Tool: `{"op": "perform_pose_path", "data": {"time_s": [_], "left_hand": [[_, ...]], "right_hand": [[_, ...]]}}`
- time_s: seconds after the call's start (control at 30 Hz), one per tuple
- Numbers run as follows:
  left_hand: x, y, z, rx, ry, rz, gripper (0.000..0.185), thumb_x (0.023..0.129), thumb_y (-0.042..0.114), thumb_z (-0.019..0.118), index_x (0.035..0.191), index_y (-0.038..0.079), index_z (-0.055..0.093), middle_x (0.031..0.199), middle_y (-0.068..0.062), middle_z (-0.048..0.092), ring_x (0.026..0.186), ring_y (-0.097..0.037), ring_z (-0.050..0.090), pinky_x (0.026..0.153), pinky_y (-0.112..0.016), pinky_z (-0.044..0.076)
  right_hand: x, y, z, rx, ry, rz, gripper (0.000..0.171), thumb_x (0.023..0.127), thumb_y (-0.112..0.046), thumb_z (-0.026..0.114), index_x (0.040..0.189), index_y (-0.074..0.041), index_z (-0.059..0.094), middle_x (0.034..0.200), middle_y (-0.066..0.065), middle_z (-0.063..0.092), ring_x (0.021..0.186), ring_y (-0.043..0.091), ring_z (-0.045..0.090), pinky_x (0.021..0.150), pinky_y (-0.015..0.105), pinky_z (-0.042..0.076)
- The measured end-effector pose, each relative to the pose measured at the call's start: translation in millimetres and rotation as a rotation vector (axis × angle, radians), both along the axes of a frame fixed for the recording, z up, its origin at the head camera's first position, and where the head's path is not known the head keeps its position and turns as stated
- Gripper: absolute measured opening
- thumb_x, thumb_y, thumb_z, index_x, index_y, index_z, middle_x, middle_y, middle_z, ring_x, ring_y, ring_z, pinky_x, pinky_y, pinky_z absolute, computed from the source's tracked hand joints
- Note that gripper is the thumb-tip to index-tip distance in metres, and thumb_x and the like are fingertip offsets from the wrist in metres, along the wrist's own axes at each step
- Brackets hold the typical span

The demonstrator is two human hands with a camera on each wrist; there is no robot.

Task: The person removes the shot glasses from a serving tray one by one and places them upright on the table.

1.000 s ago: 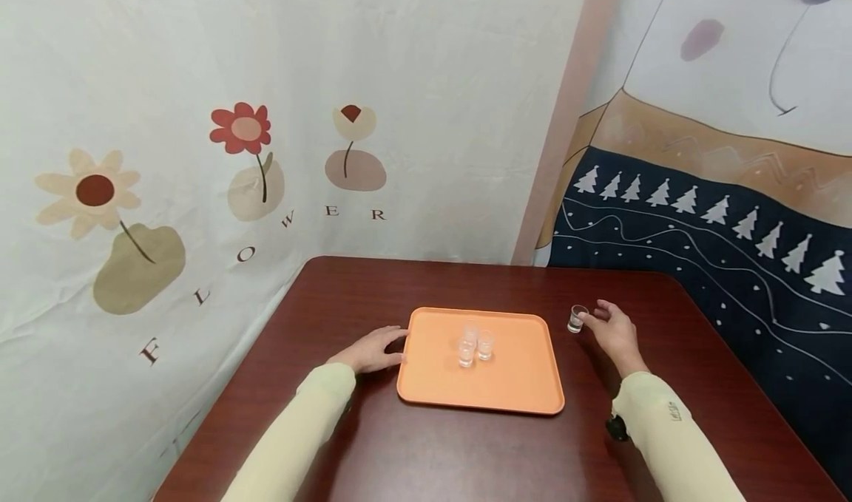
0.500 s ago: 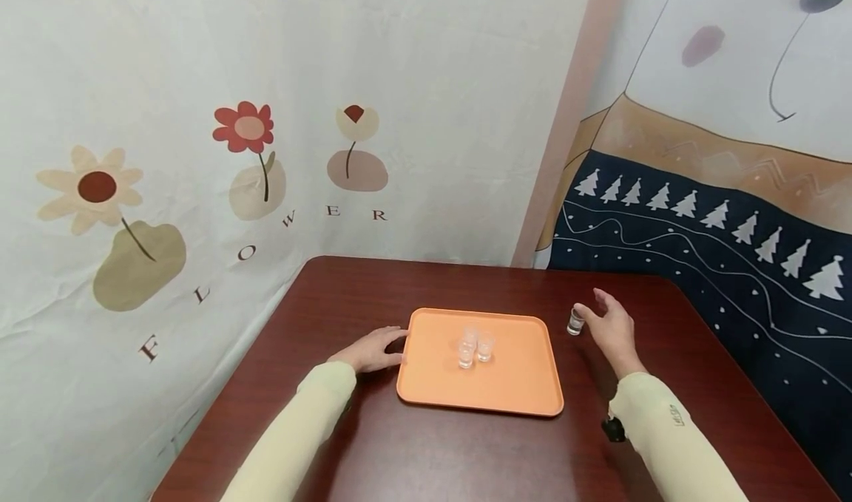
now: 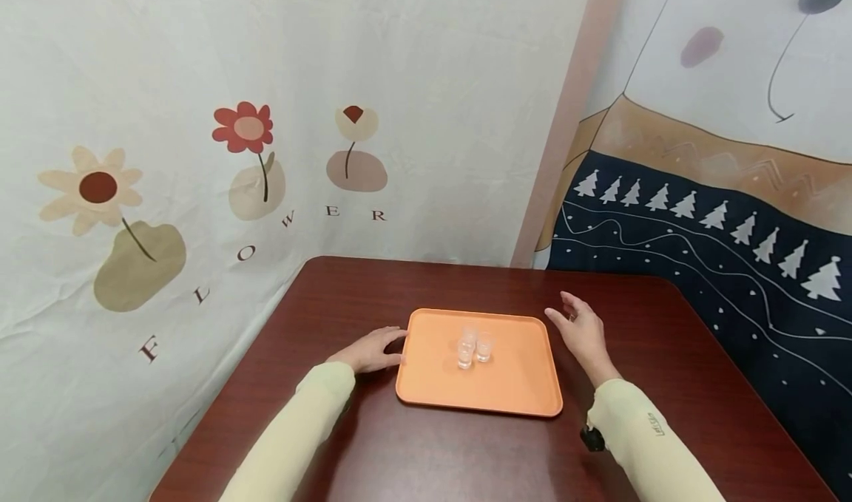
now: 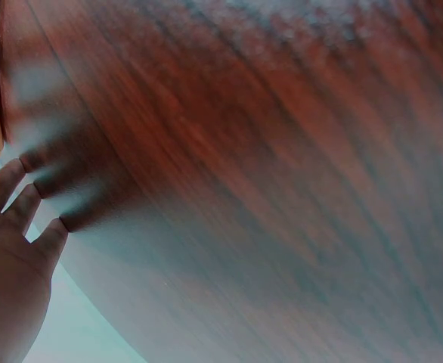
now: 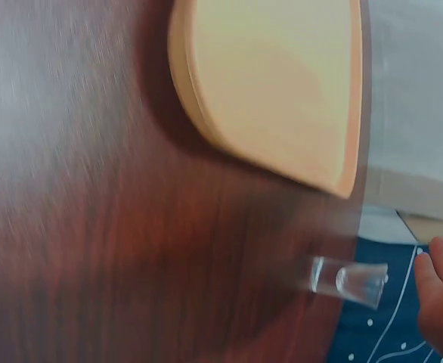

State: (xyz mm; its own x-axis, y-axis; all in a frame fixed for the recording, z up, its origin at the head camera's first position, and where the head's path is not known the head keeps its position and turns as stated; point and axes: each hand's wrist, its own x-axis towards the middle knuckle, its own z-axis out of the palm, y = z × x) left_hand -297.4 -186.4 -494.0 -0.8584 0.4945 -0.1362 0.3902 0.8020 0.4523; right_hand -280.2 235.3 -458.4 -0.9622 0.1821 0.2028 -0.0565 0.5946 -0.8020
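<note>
My left hand (image 3: 367, 350) lies beside the left rim of the orange tray (image 3: 519, 384), with its fingertips at the rim. In the left wrist view, several fingers (image 4: 10, 185) are spread above the tabletop. My right hand (image 3: 583, 336), holding nothing, hovers off the tray's far right corner, its thumb apart from the other fingers. A clear shot glass (image 5: 350, 281) stands on the table outside the tray in the right wrist view, apart from that hand; in the head view the hand hides it. Three more clear shot glasses (image 3: 465, 354) are clustered mid-tray.
The dark red wooden table (image 3: 433, 458) has rounded far corners. A pale curtain (image 3: 452, 117) with printed flowers and letters hangs behind and to the left. A dark blue printed cloth (image 3: 665, 243) hangs at the right.
My right hand has let go of the shot glass at the table's right and moved left towards the tray. My left hand and the tray have hardly moved.
</note>
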Motion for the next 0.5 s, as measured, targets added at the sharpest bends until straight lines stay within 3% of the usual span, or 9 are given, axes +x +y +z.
{"op": "perform_pose_path", "data": {"time_s": [0.5], "left_hand": [[0.6, -1, 0.0, 0.011, 0.003, -0.008, 0.063, 0.097, 0.035, 0.065, 0.15, 0.01, 0.044, 0.153, -0.021, 0.037, 0.143, -0.037, 0.031, 0.113, -0.052, 0.027]], "right_hand": [[12.0, -50, -22.7, -0.089, -0.031, 0.103, 0.052, 0.096, -0.02, 0.069, 0.14, 0.002, 0.053, 0.139, 0.022, 0.054, 0.128, 0.038, 0.052, 0.104, 0.05, 0.042]]}}
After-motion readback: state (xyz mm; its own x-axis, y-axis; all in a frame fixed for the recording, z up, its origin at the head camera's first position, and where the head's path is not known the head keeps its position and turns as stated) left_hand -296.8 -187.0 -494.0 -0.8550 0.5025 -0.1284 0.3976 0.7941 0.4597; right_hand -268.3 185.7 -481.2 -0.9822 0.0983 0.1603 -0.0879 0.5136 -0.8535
